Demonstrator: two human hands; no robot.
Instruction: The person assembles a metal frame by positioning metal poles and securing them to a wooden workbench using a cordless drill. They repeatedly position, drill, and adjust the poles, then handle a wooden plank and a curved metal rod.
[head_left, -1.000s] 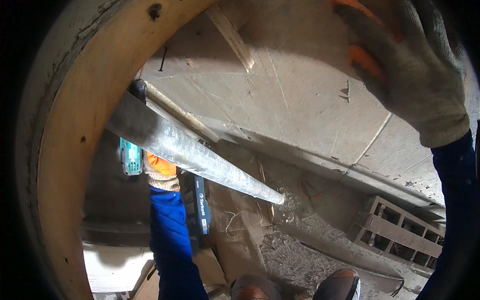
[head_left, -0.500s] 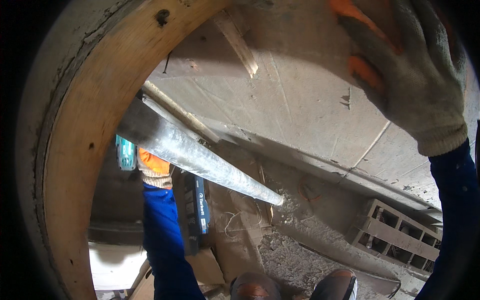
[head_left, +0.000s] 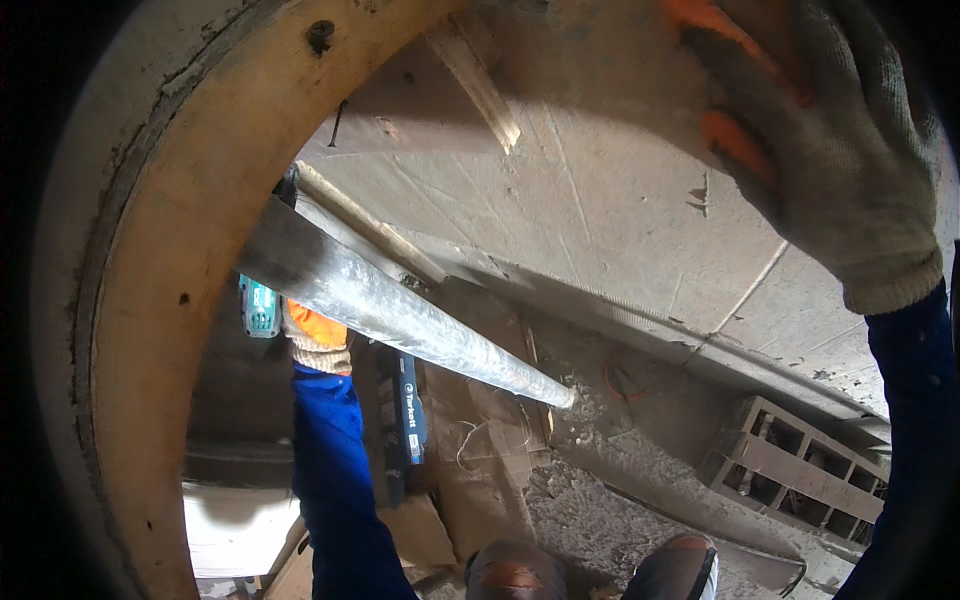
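The person's left hand (head_left: 318, 332), in a white-and-orange work glove, sits just beside a teal power tool (head_left: 261, 308), partly behind a metal pole (head_left: 420, 325); its fingers are hidden, so whether they close on the tool cannot be told. The right hand (head_left: 845, 150), gloved alike, is raised at the far right, its thumb and fingers spread.

Room about the tool is tight — the curved edge of a wooden beam (head_left: 190, 220) lies to its left, the pole just to its right. Between pole and right hand the space is wide, running across a pale panelled surface (head_left: 600, 200).

The tool shows a rounded teal end with dark markings; the rest is out of sight. The pole is grey and scuffed, brighter along its middle.

Counted: one tool, one pole, one beam, two gloves — plus one dark blue box (head_left: 410, 410) right of the left sleeve (head_left: 335, 460) and one slotted block stack (head_left: 800, 465) at the near right.
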